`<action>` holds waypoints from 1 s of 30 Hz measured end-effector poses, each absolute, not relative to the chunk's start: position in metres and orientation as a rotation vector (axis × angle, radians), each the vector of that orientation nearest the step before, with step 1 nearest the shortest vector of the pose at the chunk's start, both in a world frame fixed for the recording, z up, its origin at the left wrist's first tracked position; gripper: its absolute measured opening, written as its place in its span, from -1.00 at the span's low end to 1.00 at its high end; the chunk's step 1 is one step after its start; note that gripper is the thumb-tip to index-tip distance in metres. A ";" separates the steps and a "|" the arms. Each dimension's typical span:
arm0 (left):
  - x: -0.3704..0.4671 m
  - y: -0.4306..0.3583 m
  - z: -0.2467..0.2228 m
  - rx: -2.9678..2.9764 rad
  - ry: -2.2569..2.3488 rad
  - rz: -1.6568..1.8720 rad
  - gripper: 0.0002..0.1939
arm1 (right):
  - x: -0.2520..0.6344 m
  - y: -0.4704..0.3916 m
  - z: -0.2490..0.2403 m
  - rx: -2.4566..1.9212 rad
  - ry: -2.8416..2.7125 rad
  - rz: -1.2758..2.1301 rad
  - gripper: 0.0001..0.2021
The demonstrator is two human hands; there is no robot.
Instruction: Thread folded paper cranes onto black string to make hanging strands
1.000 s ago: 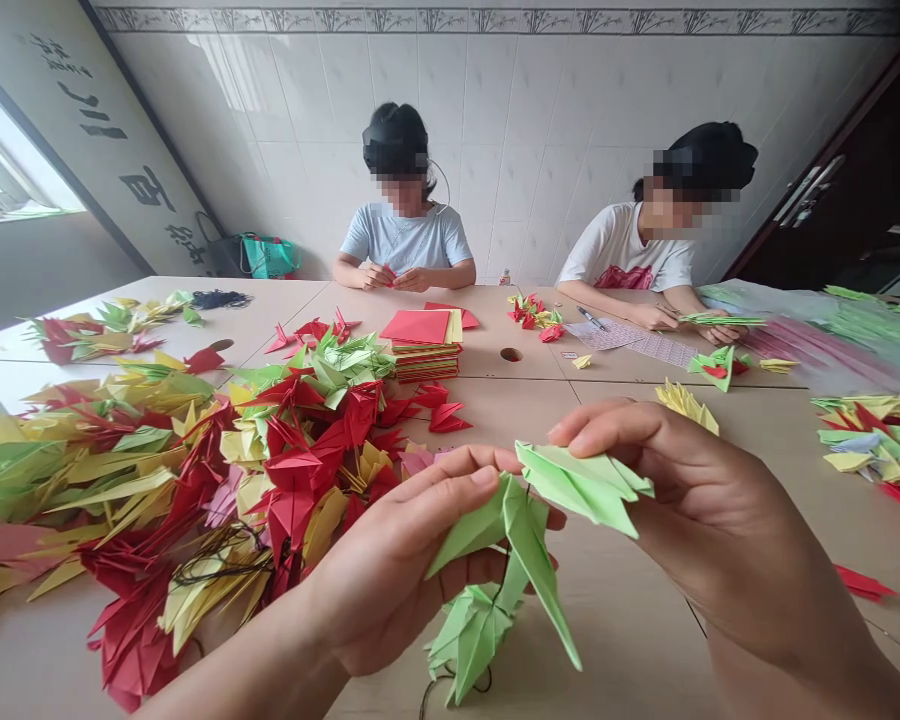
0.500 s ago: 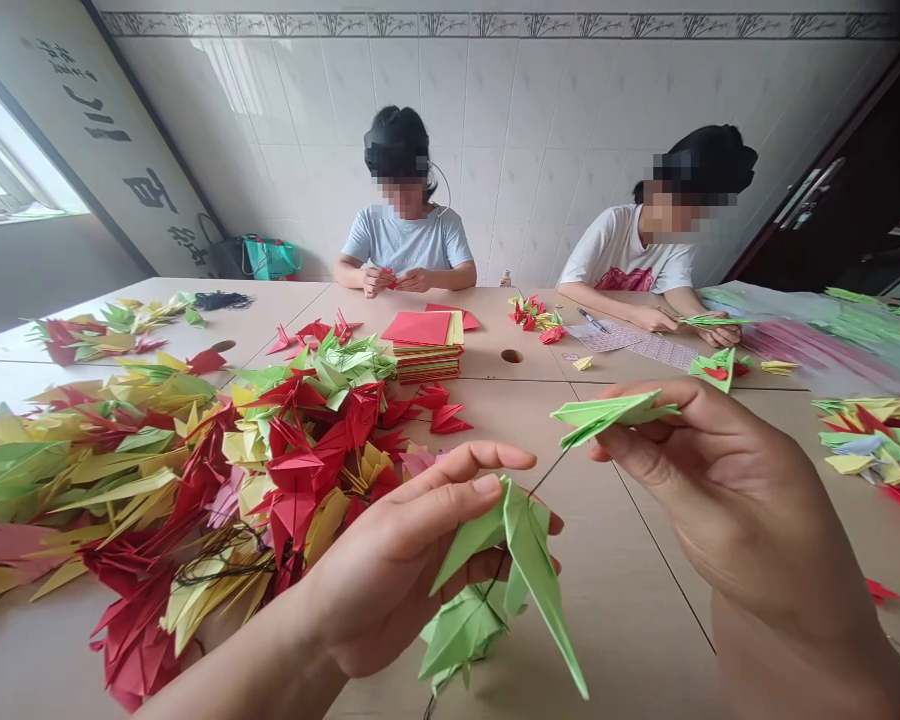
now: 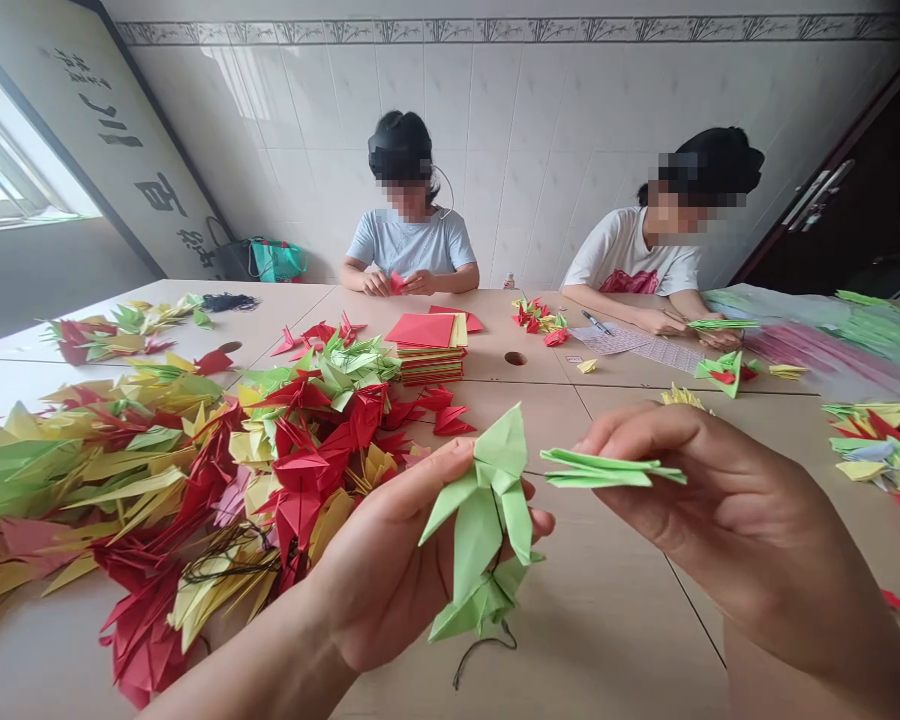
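Green paper figure (image 3: 474, 540): sat pinched between left hand (image 3: 394, 555) thumb and fingers.
Layered green paper (image 3: 607, 470): jutted from right hand's (image 3: 720, 510) pinching fingertips.

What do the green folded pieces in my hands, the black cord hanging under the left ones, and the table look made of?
Green folded pieces: matte paper, it seems, by crisp creases and thin layered edges. Black cord: probably thread, slender and curling loosely; fibre and finish can't be told. Table: perhaps laminated board, from its smooth tan surface, slight sheen and straight seams.
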State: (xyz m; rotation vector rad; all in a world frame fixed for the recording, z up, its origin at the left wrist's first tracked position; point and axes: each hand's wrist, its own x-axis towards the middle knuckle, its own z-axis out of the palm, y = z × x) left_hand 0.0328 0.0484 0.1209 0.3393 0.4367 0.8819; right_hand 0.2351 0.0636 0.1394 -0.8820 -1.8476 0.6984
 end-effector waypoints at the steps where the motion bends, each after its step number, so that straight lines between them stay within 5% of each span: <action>1: 0.033 0.048 0.121 0.353 0.427 0.883 -0.72 | 0.235 0.063 0.140 -0.867 -1.861 0.710 -0.96; 17: 0.036 0.046 0.119 0.485 0.433 0.975 -0.80 | 0.236 0.059 0.137 -0.737 -1.899 0.701 -0.92; 30: 0.030 0.044 0.126 0.398 0.435 0.901 -0.82 | 0.243 0.070 0.134 -1.032 -1.625 0.644 -0.88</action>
